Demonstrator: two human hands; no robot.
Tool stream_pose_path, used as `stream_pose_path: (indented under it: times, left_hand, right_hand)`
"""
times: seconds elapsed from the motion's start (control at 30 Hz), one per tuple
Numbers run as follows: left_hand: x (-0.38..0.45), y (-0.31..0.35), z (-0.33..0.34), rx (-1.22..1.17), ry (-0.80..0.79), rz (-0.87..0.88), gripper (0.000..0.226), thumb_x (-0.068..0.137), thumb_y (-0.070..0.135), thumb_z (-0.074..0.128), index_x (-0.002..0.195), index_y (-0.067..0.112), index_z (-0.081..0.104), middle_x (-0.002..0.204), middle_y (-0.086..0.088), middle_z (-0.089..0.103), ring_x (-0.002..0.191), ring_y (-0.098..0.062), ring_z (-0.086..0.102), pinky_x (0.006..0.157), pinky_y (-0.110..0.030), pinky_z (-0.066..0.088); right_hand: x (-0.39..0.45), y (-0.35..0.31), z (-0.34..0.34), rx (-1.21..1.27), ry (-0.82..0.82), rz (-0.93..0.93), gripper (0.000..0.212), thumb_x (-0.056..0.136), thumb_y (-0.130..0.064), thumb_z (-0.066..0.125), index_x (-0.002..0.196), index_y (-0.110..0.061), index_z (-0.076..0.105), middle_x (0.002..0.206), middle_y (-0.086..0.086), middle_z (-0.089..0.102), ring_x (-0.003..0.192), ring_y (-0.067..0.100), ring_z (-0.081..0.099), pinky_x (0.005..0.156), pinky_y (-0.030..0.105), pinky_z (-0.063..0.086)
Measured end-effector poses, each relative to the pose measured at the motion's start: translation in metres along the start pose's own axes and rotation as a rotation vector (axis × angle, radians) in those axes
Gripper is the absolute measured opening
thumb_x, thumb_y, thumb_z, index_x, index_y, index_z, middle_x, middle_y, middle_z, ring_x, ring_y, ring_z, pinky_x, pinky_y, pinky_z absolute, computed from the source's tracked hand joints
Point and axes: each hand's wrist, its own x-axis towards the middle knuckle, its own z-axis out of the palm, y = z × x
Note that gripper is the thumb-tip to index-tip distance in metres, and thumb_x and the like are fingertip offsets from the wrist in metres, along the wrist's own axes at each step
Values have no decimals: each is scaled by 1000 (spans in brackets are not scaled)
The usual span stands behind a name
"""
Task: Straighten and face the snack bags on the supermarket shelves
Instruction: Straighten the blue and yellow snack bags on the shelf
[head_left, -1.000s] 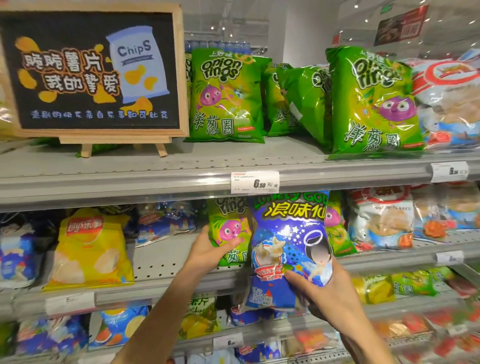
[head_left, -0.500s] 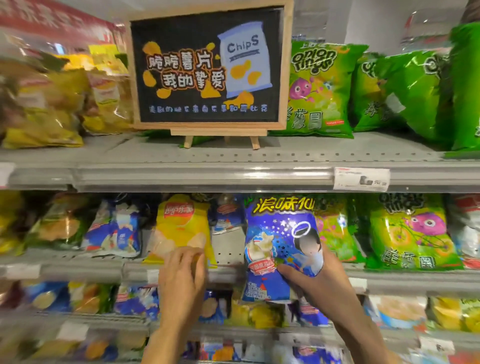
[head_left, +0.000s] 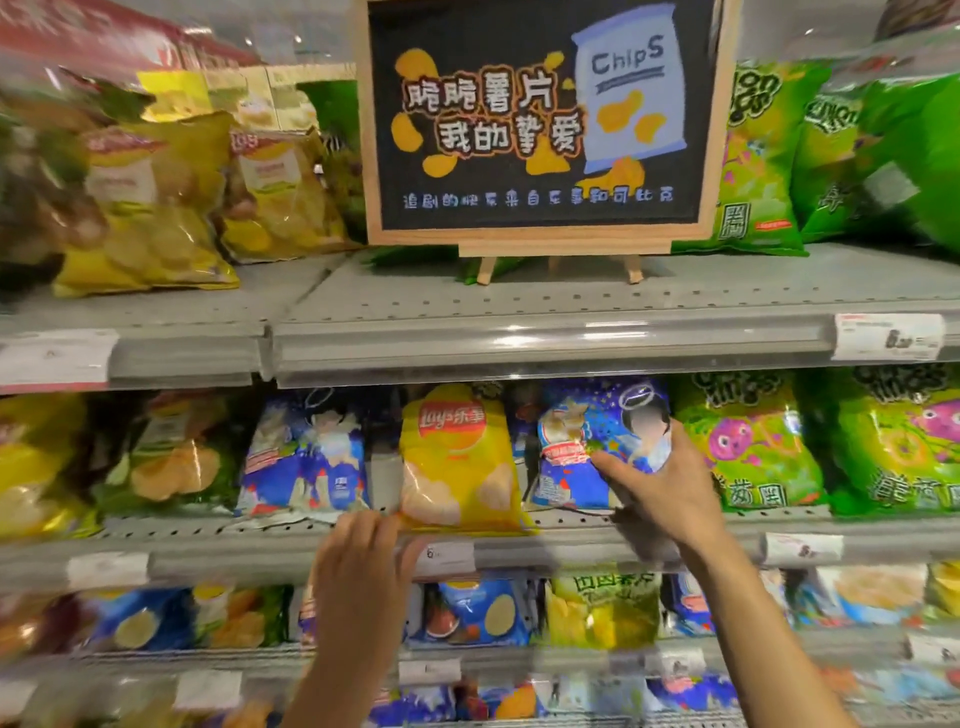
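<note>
A blue snack bag (head_left: 576, 441) with a haloed cartoon figure stands upright on the middle shelf (head_left: 208, 527). My right hand (head_left: 660, 488) grips its lower right part, thumb across the front. Just left of it stands a yellow Lay's bag (head_left: 457, 462), leaning slightly. My left hand (head_left: 363, 566) pinches that bag's bottom left corner at the shelf's front lip. A second blue bag (head_left: 306, 457) sits further left, and green onion-ring bags (head_left: 748, 441) stand to the right of my right hand.
A wooden-framed chalkboard chips sign (head_left: 540, 119) stands on the upper shelf (head_left: 519, 312), with yellow chip bags (head_left: 156, 208) to its left and green bags (head_left: 758, 171) to its right. Price tags (head_left: 888, 336) line the shelf rails. Lower shelves hold more mixed bags (head_left: 478, 613).
The view has swung left and closer. My right hand has carried the blue bag into the shelf and set it upright beside the yellow bag. My left hand dropped to the yellow bag's bottom corner.
</note>
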Motion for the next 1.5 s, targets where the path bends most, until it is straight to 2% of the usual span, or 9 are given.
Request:
stream_pose_path:
  times: [0.13,0.4,0.57,0.73,0.87,1.0,1.1,1.23,1.5]
  left_hand:
    - [-1,3,-3,-74,78,12,52,91,58,35,79,16,62,82,0,60,84,-25,57,71,-39,50]
    - [-2,10,-2,-89,112,-66,45,88,56,42,79,16,59,78,3,53,78,-21,49,69,-36,43]
    - [-4,11,-1,-143,100,-120,30,87,48,63,78,20,57,76,8,47,75,-17,45,66,-36,45]
    - [-7,14,-2,-125,101,-135,24,81,37,75,82,17,61,80,3,55,76,-19,48,63,-35,44]
    - [-8,16,-7,-133,75,-149,22,81,33,77,88,15,65,88,0,59,82,-22,54,70,-37,49]
    - [-12,9,-15,-197,21,-123,17,85,28,76,97,17,70,100,3,66,99,-23,61,86,-40,54]
    - [-16,-3,-22,-334,9,-127,15,88,28,72,101,20,72,105,9,68,106,-13,60,92,-32,53]
    - [-11,-40,-38,-493,92,-124,12,91,37,64,99,30,68,103,27,58,102,8,48,98,-4,31]
    - [34,-127,-48,-565,95,-377,53,87,30,71,131,4,54,129,-10,54,119,-24,52,100,-43,44]
  right_hand:
    - [9,5,-6,21,-104,47,49,66,-38,93,101,-27,60,89,-9,76,78,7,73,70,29,54]
    - [14,0,-3,87,-230,97,51,74,-22,89,112,-17,55,102,-2,76,84,4,74,63,17,57]
    - [7,3,-10,-18,-303,113,54,74,-40,86,115,-19,60,102,-6,78,90,9,75,75,26,59]
    - [-9,0,-7,-151,-138,39,60,74,-43,86,122,-20,58,104,-12,71,93,9,69,71,22,51]
    - [-37,-2,-2,-273,183,-94,78,80,-37,84,143,-8,49,128,11,62,111,32,60,99,44,49]
    - [-69,-26,20,-265,408,-375,49,88,-27,72,130,-7,56,122,10,58,111,27,50,95,19,29]
    - [-81,-45,57,-208,335,-396,41,88,-16,76,125,-8,61,114,6,62,104,23,56,91,22,37]
    - [-81,-67,109,-177,77,-189,65,85,-28,80,140,-5,54,133,11,61,122,28,59,105,44,46]
    - [-53,-81,147,-139,-117,130,96,57,-56,89,136,-23,45,119,-1,67,107,21,64,93,36,51]
